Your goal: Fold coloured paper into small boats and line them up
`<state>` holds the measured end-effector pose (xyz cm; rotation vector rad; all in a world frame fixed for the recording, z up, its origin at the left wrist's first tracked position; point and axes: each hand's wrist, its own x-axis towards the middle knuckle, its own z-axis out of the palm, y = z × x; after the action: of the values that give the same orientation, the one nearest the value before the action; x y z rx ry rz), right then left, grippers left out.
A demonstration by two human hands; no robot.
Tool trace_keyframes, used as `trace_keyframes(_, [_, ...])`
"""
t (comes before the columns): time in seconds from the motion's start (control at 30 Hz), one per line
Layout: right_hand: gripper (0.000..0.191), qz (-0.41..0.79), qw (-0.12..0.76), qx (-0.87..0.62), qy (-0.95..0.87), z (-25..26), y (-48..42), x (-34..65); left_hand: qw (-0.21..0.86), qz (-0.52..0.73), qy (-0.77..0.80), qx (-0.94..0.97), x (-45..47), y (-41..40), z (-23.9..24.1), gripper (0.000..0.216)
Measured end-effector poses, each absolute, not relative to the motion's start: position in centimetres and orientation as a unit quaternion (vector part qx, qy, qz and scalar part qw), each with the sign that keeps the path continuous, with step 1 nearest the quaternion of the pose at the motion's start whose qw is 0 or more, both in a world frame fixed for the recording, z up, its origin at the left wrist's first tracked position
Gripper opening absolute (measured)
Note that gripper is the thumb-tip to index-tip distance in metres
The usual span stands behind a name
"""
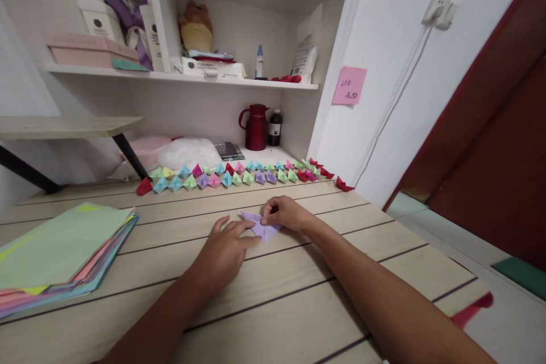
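A partly folded piece of purple paper (pixel 260 226) lies on the wooden table (pixel 273 290). My left hand (pixel 225 250) lies flat beside it, fingers stretched out with the fingertips pressing the paper's left edge. My right hand (pixel 285 213) is curled over the paper's upper right, its fingers pinched on a fold. Behind them, several small folded paper boats (pixel 239 175) in red, green, blue, pink and purple stand in rows along the back of the table.
A stack of coloured paper sheets (pixel 60 250) lies at the left. Against the back wall stand a red jug (pixel 256 127), a dark bottle (pixel 275 128) and a plastic bag (pixel 187 153). Shelves above hold boxes and bottles. A pink note (pixel 348 85) sticks on the wall at right.
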<state>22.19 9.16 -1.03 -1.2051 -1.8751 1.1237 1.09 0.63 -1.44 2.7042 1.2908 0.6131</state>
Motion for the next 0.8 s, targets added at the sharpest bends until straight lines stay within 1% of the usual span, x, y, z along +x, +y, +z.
trace_keyframes(0.1, [0.026, 0.449, 0.386, -0.459, -0.662, -0.7, 9.1, 22.3, 0.125, 0.369, 0.493, 0.778, 0.6, 1.5, -1.6, 0.035])
trace_keyframes(0.13, [0.028, 0.453, 0.411, -0.456, -0.646, -0.4, 9.0, 22.2, 0.172, 0.423, 0.517, 0.724, 0.3, 1.8, -1.6, 0.033])
trace_keyframes(0.2, [0.031, 0.46, 0.456, -0.443, -0.62, 0.1, 8.7, 22.0, 0.262, 0.498, 0.545, 0.621, -0.1, 2.3, -1.5, 0.041])
trace_keyframes(0.3, [0.035, 0.472, 0.502, -0.412, -0.597, 0.6, 7.8, 20.9, 0.337, 0.529, 0.536, 0.566, 0.2, 2.3, -1.2, 0.048])
trace_keyframes(0.4, [0.038, 0.493, 0.522, -0.373, -0.587, 0.7, 6.7, 19.3, 0.401, 0.541, 0.498, 0.547, 1.7, 1.8, -1.1, 0.051])
trace_keyframes(0.5, [0.038, 0.515, 0.546, -0.328, -0.573, 0.6, 5.8, 18.2, 0.423, 0.576, 0.464, 0.523, 3.3, 1.4, -1.3, 0.053])
trace_keyframes(0.57, [0.037, 0.512, 0.563, -0.321, -0.564, 0.7, 5.5, 18.0, 0.419, 0.597, 0.459, 0.507, 3.8, 1.3, -1.3, 0.051])
trace_keyframes(0.73, [0.036, 0.504, 0.576, -0.324, -0.557, 0.8, 5.6, 18.2, 0.398, 0.6, 0.493, 0.488, 3.6, 0.9, -0.9, 0.027])
trace_keyframes(0.8, [0.037, 0.51, 0.568, -0.32, -0.561, 0.7, 5.6, 18.2, 0.405, 0.596, 0.502, 0.479, 3.5, 0.8, -0.6, 0.026])
